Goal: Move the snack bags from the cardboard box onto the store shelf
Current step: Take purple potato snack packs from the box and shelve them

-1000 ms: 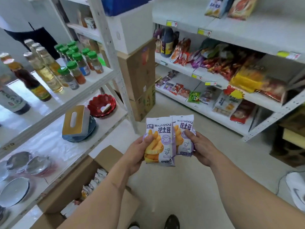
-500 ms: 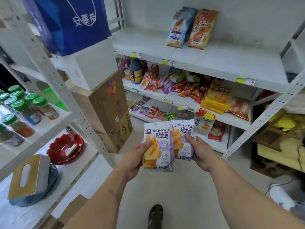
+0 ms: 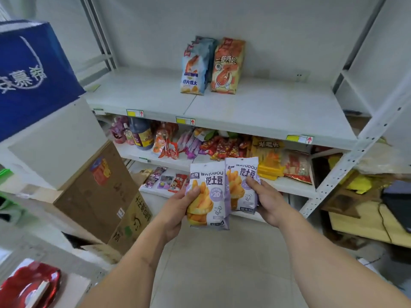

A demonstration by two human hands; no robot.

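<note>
Head view: both arms reach forward, each hand gripping one snack bag in front of the white shelf (image 3: 255, 112). The left hand (image 3: 175, 210) clasps the left bag (image 3: 209, 196), thumb curled over its front near the left edge, the other fingers hidden behind. The right hand (image 3: 269, 203) pinches the right bag (image 3: 241, 185) at its right edge, fingers across the front. The two purple-and-white bags stand upright and overlap slightly, the left one in front; they sit just below frame centre, held in the air, touching no shelf.

At 12 o'clock from the bags, on the upper board, two tall bags stand side by side against the wall: a blue bag (image 3: 195, 67) and an orange bag (image 3: 226, 65), touching each other. Yellow price tags (image 3: 185, 121) line that board's front edge. Behind the held bags, the middle board carries a dark bottle (image 3: 142, 135) at 10 o'clock and a crowd of red and yellow packets (image 3: 233, 145) at 12 to 1 o'clock. At 9 o'clock brown cartons (image 3: 97, 187) are stacked on the floor, with a blue sack (image 3: 31, 72) higher up at 10 o'clock. A red bowl (image 3: 26, 285) lies at 7 o'clock.
</note>
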